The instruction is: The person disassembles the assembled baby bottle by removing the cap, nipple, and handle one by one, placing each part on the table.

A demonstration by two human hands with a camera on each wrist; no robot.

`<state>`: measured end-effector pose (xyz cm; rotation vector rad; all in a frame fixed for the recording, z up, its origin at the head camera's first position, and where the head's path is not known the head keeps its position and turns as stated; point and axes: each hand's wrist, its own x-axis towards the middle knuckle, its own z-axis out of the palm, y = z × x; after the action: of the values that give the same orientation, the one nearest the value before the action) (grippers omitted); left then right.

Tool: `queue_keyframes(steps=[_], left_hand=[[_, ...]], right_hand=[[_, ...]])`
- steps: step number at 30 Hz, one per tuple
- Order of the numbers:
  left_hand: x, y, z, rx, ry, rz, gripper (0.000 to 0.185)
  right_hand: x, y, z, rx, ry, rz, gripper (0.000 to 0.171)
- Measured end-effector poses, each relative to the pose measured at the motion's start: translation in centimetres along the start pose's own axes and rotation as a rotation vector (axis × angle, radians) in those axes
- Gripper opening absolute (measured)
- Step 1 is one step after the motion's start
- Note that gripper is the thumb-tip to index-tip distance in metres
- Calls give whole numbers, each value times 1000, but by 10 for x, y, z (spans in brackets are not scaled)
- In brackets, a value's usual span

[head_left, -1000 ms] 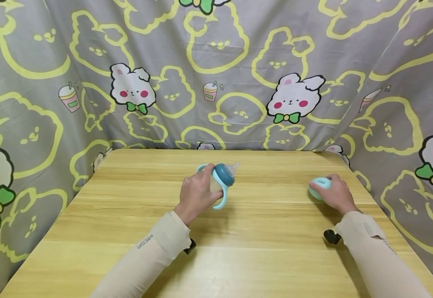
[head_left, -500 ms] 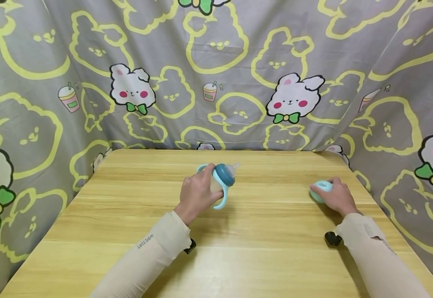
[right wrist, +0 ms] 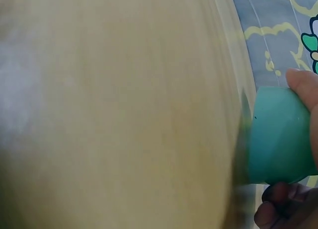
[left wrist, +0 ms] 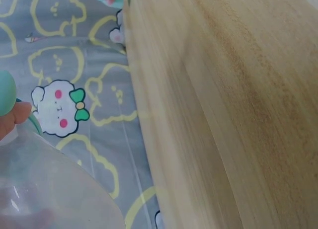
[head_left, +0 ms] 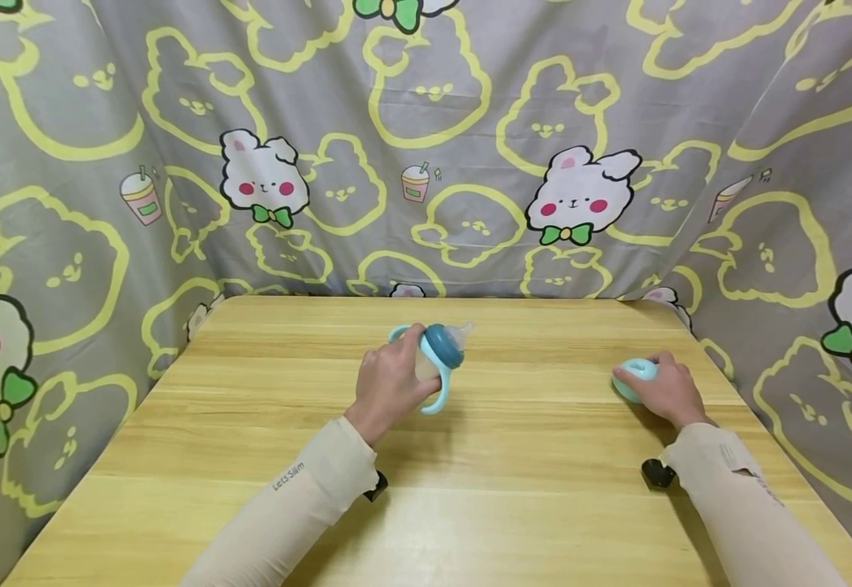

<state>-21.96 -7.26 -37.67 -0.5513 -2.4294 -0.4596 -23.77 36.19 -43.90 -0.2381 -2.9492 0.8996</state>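
Observation:
My left hand (head_left: 390,379) grips a baby bottle (head_left: 443,346) around its body, near the middle of the table. The bottle has a teal collar, a clear teat and two light blue handles, and it leans to the right with the teat up. In the left wrist view its see-through body (left wrist: 54,184) fills the lower left corner. Further right, my right hand (head_left: 673,393) holds a light blue bottle cap (head_left: 633,380) between thumb and fingers. Seen from the right wrist, the cap (right wrist: 280,134) is on or just over the tabletop; I cannot tell which.
Beneath both hands lies a wooden table (head_left: 514,456). A grey curtain (head_left: 470,147) with yellow outlines and rabbit faces hangs behind it and along both sides. A black wrist device (head_left: 657,474) shows below the right sleeve.
The right hand has come down and slightly to the right with the cap. My left hand and the bottle stay almost where they were. The head view has shifted a little.

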Motion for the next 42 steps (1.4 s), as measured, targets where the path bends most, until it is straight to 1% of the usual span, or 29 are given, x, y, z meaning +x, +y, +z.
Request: queue_keyframes(steps=[8, 21, 28, 35, 42], left_hand=[[-1, 2, 0, -2, 12, 18, 68], [-1, 1, 0, 10, 6, 14, 68], [-1, 1, -1, 6, -1, 12, 67], [-1, 0, 0, 15, 3, 15, 68], [-1, 0, -1, 8, -8, 6, 68]], right_hand=[[-1, 0, 2, -20, 30, -2, 91], [0, 3, 3, -16, 52, -35, 91], [1, 5, 3, -12, 44, -29, 95], [2, 5, 2, -13, 42, -41, 95], [1, 2, -3, -19, 34, -43, 95]])
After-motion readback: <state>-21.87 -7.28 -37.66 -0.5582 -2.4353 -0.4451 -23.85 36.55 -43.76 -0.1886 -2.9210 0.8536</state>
